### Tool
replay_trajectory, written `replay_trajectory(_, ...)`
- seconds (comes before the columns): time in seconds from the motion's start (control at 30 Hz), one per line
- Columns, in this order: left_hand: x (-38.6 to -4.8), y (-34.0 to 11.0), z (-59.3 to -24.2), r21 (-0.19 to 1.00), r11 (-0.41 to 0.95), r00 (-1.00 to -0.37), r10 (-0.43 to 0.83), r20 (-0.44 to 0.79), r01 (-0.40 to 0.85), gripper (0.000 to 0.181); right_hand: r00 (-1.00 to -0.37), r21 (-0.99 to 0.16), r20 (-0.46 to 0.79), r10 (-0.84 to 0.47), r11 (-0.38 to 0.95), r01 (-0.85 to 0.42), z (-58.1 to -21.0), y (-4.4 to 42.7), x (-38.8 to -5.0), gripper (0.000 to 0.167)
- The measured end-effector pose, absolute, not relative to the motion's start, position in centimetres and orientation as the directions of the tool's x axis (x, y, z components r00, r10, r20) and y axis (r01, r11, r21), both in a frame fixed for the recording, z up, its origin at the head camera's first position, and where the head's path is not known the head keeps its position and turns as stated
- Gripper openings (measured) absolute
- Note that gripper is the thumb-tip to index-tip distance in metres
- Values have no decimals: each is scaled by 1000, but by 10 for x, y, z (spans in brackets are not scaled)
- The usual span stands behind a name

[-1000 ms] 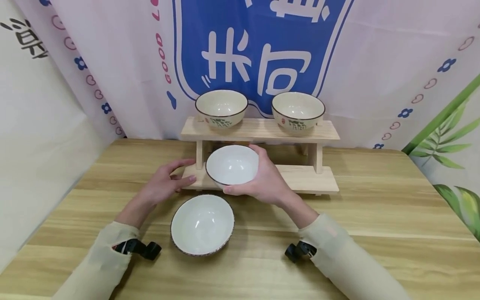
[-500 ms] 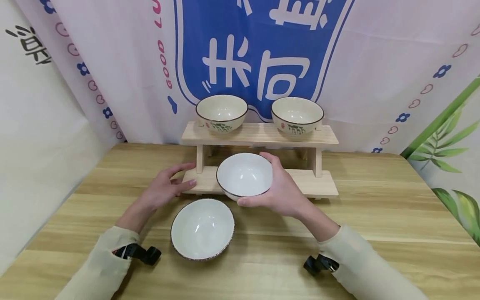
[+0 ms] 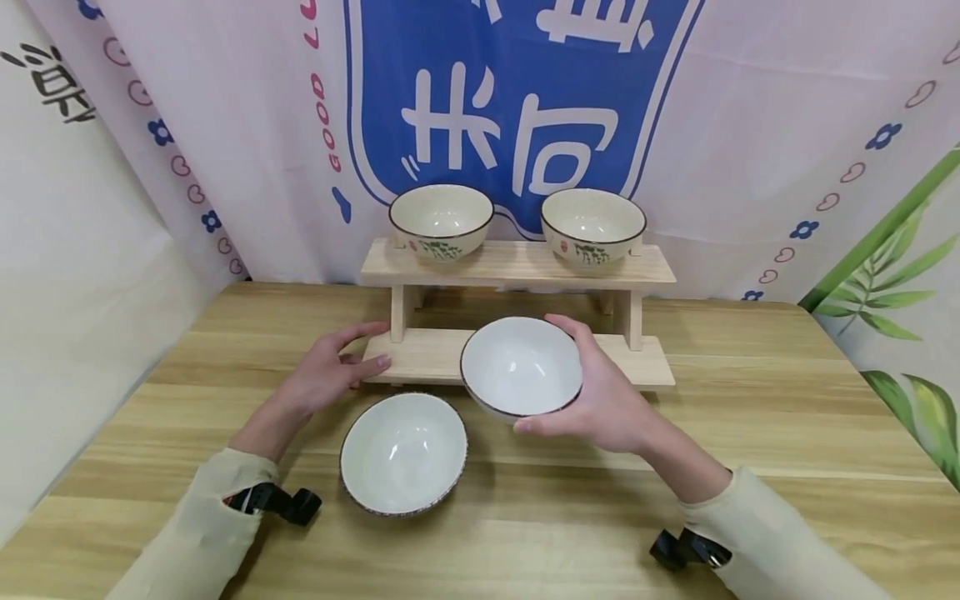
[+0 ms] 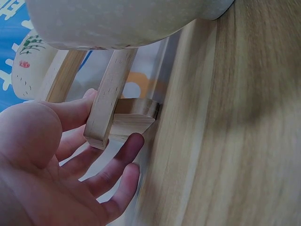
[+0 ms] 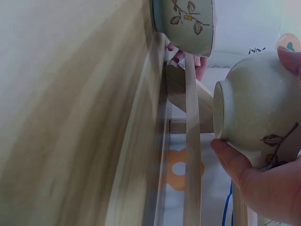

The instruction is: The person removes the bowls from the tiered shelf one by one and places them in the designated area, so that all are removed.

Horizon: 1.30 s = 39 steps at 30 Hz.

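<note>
My right hand holds a white bowl with a dark rim, thumb at the near side and fingers at the far side. The bowl is raised over the lower board of a two-tier wooden stand, its inside tilted toward me. A branch pattern shows on its outside in the right wrist view, where its foot is apart from the board. My left hand grips the left end of the lower board, thumb on one face, some fingers on the other. A second white bowl rests on the table before the stand.
Two cream bowls with green plant prints, a left one and a right one, stand on the upper board. Behind the wooden table hangs a printed curtain. The stand's legs rise between the tiers.
My right hand has carried its bowl rightward and nearer to me along the lower board. My left hand keeps its place at the board's end, and the other bowls stay put.
</note>
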<state>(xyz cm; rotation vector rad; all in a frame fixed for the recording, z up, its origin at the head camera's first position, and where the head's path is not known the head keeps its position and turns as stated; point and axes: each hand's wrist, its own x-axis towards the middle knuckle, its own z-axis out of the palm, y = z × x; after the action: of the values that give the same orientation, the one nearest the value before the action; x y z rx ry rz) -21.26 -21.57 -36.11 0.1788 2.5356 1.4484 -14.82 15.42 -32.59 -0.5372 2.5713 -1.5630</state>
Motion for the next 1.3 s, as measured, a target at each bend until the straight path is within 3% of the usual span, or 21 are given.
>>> replay_trajectory(0.63,-213,-214,-362,863,506,-970,202,-138,-18,67,-876,-884,134,-463,344,-317,-335,180,-128,120)
replay_trajectory(1.3,-214,-216,-363,866,499,-969,221,-107,19,65,-835,-861,64,-546,392,-323,-351,188,-118,119)
